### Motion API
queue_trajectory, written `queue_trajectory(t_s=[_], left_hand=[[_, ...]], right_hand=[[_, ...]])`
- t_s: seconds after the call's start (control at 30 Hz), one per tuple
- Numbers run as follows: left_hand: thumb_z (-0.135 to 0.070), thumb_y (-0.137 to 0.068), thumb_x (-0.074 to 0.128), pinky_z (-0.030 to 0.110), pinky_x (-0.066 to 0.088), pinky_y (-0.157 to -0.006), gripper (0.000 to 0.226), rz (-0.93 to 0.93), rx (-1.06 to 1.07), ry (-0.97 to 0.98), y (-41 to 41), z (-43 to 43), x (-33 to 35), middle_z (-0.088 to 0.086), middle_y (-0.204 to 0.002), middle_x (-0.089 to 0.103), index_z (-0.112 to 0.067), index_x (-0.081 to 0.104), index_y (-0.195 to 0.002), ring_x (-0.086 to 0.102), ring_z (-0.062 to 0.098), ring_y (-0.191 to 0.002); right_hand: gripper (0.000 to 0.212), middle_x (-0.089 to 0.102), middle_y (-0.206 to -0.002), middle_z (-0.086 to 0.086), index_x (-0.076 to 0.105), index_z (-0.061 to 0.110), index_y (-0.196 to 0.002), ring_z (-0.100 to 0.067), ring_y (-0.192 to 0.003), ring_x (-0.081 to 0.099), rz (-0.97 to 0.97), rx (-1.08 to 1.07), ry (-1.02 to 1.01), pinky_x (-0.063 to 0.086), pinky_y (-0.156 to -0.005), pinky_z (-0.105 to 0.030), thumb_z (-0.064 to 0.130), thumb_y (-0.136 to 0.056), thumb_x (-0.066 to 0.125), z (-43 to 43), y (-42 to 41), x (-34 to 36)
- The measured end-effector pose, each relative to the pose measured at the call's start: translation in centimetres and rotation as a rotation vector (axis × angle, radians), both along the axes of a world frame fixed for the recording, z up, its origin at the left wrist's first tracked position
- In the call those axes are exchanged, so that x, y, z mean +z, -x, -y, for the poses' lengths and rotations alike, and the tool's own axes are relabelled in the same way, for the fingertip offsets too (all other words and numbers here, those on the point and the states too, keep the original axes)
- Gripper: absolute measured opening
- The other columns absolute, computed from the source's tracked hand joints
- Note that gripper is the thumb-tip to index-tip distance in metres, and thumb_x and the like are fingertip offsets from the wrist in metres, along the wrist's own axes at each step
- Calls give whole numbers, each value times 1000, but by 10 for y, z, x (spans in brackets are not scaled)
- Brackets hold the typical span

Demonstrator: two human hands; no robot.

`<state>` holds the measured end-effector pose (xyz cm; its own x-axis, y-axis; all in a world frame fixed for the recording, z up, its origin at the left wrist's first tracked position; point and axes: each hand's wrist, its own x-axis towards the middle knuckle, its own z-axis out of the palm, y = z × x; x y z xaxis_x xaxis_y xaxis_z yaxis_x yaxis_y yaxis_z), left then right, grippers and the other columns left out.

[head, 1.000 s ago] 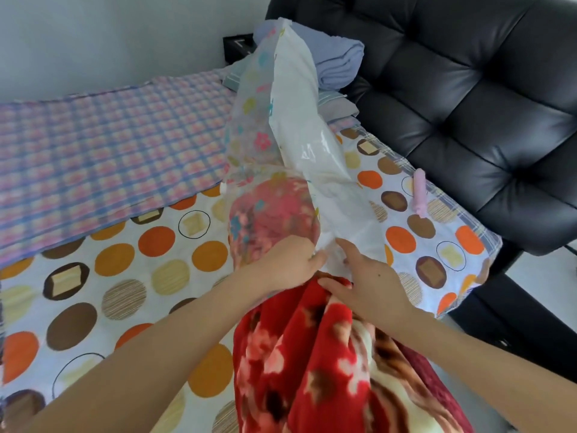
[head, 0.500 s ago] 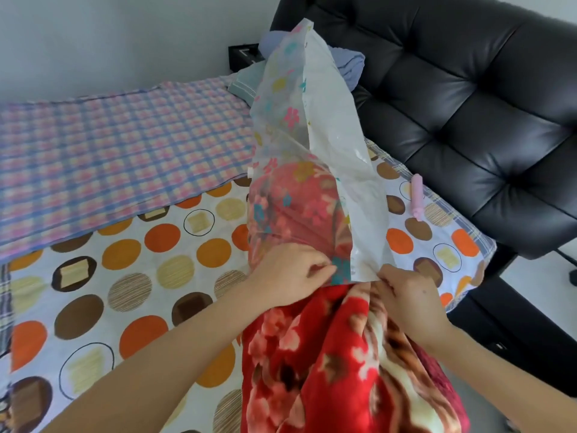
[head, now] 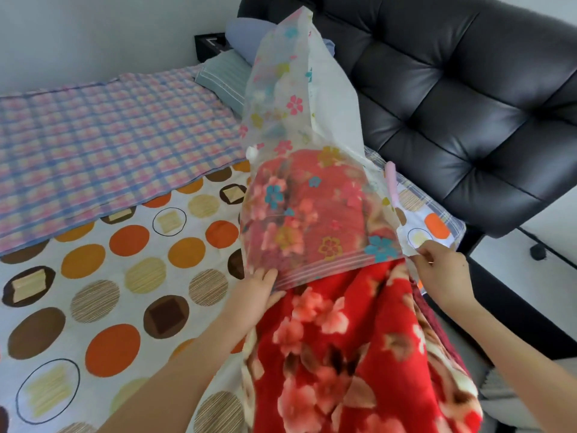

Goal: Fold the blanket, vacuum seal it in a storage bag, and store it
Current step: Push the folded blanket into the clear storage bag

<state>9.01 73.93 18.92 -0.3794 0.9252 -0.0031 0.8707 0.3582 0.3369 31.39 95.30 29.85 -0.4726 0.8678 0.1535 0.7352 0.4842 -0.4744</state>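
A folded red blanket point(head: 343, 348) with a flower pattern stands on end in front of me. Its upper part sits inside a clear storage bag point(head: 299, 126) printed with small flowers; the bag's empty top sticks up. My left hand point(head: 256, 292) grips the bag's striped mouth edge at the left side. My right hand point(head: 440, 270) pinches the same edge at the right side. The lower half of the blanket hangs out below the mouth.
A bed point(head: 93, 276) with a dotted cover lies to the left, a pink plaid sheet point(head: 93, 135) across its far part. A black tufted headboard point(head: 468, 104) rises at the right. A pink clip point(head: 392, 179) lies behind the bag, folded linens point(head: 224, 73) at the back.
Both hands have moved apart along the bag's mouth and drawn it lower over the blanket. More of the blanket is now inside the bag.
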Motion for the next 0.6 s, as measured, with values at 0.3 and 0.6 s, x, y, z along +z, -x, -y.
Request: queue_trajectory(t_s=[0.3, 0.6], left_hand=[[-5, -14, 84, 18, 26, -29, 46, -293, -357, 54, -38, -65, 6, 1, -39, 44, -13, 56, -49, 41, 19, -27], [-15, -14, 83, 18, 32, -35, 45, -333, -636, 83, -72, -34, -21, -5, -37, 41, -20, 52, -46, 45, 15, -35]], right_hand=[[19, 65, -69, -3, 65, 22, -86, -20, -71, 60, 92, -62, 267, 45, -67, -34, 41, -86, 62, -18, -41, 4], [58, 47, -47, -10, 20, 27, -54, -35, -49, 51, 336, -3, -90, 30, -50, -32, 7, -88, 63, -3, -80, -32]])
